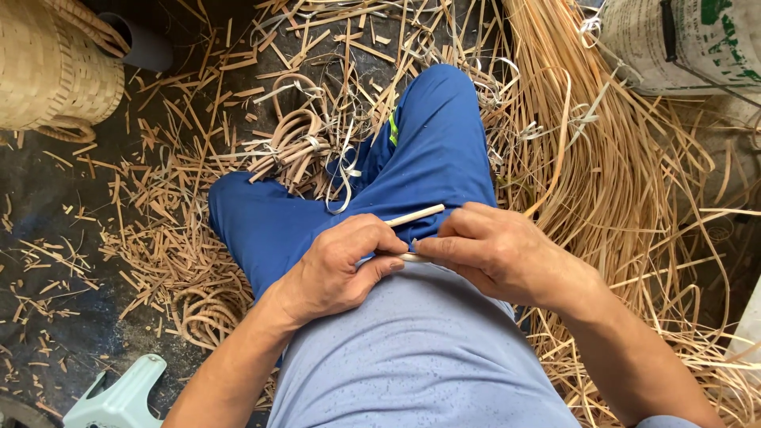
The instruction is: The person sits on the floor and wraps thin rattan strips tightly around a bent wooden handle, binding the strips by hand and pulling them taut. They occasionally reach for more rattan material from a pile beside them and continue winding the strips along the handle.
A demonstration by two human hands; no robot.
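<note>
Left hand: the left hand [337,265] is curled nearly closed over the lap, thumb and fingers pinching the near end of a thin pale cane strip [414,215]
Right hand: the right hand [495,252] is also curled nearly closed, fingertips pressed to the same strip just beside the left thumb; the two hands touch
Cane strip: a short, slim, cream-coloured stick lying across the blue trousers [428,158], its free end pointing up and to the right, past the knuckles
Handling: it looks very light, smooth and fairly stiff, likely springy and able to snap or splinter if bent sharply; a fingertip pinch near the hidden end, with the free end left clear, seems the surest hold
Lap: a grey shirt [420,357] below the hands, with a raised knee beyond them, gives a narrow, sloping support
Right side: a dense heap of long cane strands [618,174] lies close by the right arm, leaving little free room there
Left side: dark floor [47,214] strewn with short offcuts, more open
Further out: a coil of bent cane [297,147] beyond the knee, a woven basket [47,71] at top left, a pale green stool [119,396] at bottom left, a white sack [682,40] at top right
</note>
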